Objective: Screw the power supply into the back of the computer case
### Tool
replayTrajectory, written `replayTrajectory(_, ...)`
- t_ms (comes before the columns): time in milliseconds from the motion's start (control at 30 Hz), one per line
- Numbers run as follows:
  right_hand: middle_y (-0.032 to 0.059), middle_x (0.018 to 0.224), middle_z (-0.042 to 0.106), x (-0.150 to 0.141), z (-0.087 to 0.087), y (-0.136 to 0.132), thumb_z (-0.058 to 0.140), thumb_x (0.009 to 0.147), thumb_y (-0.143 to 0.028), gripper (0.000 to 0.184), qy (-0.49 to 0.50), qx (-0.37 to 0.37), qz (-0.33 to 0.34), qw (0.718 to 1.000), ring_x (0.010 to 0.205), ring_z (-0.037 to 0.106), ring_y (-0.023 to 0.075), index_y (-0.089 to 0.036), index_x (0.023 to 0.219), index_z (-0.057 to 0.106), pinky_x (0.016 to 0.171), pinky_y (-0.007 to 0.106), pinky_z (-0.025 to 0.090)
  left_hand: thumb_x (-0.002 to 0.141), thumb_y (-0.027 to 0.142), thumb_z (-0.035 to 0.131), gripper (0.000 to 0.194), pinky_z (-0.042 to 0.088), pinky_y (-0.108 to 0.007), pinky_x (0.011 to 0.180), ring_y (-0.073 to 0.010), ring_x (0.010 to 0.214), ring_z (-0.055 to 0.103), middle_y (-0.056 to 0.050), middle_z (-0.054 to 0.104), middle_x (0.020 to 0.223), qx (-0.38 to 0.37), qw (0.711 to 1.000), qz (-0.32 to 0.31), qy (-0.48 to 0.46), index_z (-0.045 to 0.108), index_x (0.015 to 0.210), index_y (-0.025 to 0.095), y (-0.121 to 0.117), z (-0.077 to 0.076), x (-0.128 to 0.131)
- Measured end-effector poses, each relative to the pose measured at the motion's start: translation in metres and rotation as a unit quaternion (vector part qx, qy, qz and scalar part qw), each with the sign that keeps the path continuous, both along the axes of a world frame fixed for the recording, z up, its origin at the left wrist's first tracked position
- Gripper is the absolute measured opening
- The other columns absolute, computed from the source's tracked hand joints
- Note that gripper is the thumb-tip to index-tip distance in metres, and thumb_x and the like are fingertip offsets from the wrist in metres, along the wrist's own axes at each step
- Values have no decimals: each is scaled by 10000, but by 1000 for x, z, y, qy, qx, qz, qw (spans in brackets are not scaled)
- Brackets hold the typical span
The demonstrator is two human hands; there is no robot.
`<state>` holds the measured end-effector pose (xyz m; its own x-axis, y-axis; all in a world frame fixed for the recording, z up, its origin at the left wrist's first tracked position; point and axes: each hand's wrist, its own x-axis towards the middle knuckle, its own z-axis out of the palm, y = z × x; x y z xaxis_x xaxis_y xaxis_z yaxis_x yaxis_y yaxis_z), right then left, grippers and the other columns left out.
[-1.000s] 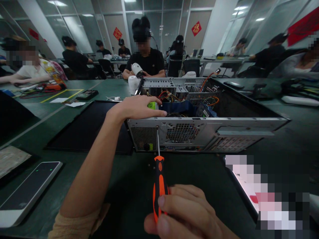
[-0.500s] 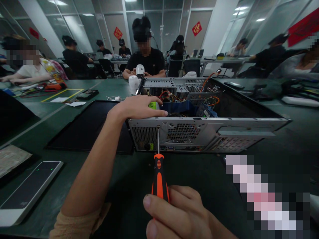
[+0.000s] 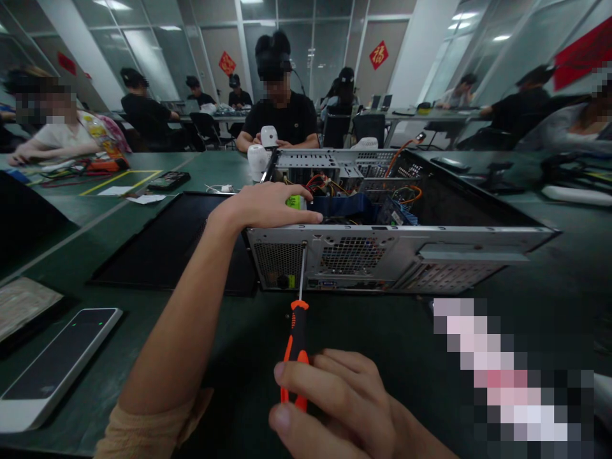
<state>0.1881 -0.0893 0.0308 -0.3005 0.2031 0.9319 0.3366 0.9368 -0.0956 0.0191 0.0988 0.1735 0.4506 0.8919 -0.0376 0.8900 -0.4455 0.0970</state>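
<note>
An open computer case (image 3: 354,245) lies on its side with its rear panel towards me. My left hand (image 3: 272,205) rests over its near left corner, fingers stretched out, partly covering a green label (image 3: 295,202) on the box inside. A black and orange screwdriver (image 3: 299,331) is in my right hand (image 3: 339,401), its handle pinched between thumb and fingers. The shaft reaches up to the rear panel, its tip at the screw spot right of the honeycomb grille (image 3: 275,260). Whether the tip sits in a screw is too small to tell.
A black side panel (image 3: 153,245) lies left of the case. A white device with a dark screen (image 3: 62,357) and a hard drive (image 3: 23,306) are at the near left. Across the green table (image 3: 229,338) sits a person (image 3: 277,108) near white bulb-shaped devices (image 3: 257,160).
The screwdriver's handle has turned and tilted slightly left and down, its tip staying at the panel. My right hand has shifted slightly left with it. My left hand has stayed put.
</note>
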Motion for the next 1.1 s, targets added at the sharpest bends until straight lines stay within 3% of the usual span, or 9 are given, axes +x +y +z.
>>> replayTrajectory(133,-6,1211,747,3,-4,-1,632,972,-175,126,-15,-22,-3,1000,805,701,98,-252,1029,714,671,231,603,883,880,409,876,430,-474,1151,-345,1380,591,-74,604,1559,1,1000,1,-5,537,1551,328,1,-1,-1)
replayTrajectory(300,-45,1062,716,1,1,-2,751,883,-141,187,-14,-4,-33,999,759,669,70,-272,1015,776,664,179,579,878,889,390,893,424,-472,1153,-351,1380,591,-64,595,1572,3,1000,-1,-8,529,1559,329,1,-1,-1)
replayTrajectory(467,-9,1295,709,1,11,-4,606,1004,-133,184,-53,19,-28,998,785,636,77,-229,1031,761,671,220,567,857,909,383,925,407,-477,1169,-358,1389,580,-51,577,1594,-1,1000,0,-1,520,1568,334,2,-1,-1)
replayTrajectory(633,6,1356,699,-1,11,-1,492,1062,-137,288,-60,12,-15,998,831,649,86,-206,1052,772,662,237,559,880,881,398,883,407,-479,1175,-347,1373,597,-64,594,1574,3,1000,-3,-6,538,1551,323,2,-1,-1)
replayTrajectory(800,-45,1141,706,-7,9,-3,718,940,-194,125,60,10,-101,993,755,664,73,-297,944,788,670,237,591,890,879,401,872,426,-499,1157,-350,1383,591,-85,609,1553,4,1000,-1,-5,545,1546,323,1,-1,-1)
replayTrajectory(867,-44,1096,697,-5,11,-6,738,931,-170,129,55,4,-86,995,770,686,74,-285,983,766,683,220,614,892,876,403,862,432,-503,1150,-351,1384,591,-87,615,1545,5,1000,3,-6,548,1542,329,0,-1,0)
replayTrajectory(1000,-44,1003,709,-3,14,-11,787,955,-214,127,62,-76,-54,994,829,724,89,-250,945,666,757,213,659,892,880,390,875,428,-491,1159,-352,1391,584,-73,605,1557,5,1000,2,0,536,1554,326,-1,0,0)
replayTrajectory(1100,-51,939,647,-9,12,-10,782,921,-143,142,83,-54,-79,992,732,678,64,-237,858,696,672,194,617,889,882,388,873,426,-489,1160,-356,1402,574,-62,599,1564,5,1000,5,1,536,1552,334,-2,0,0)
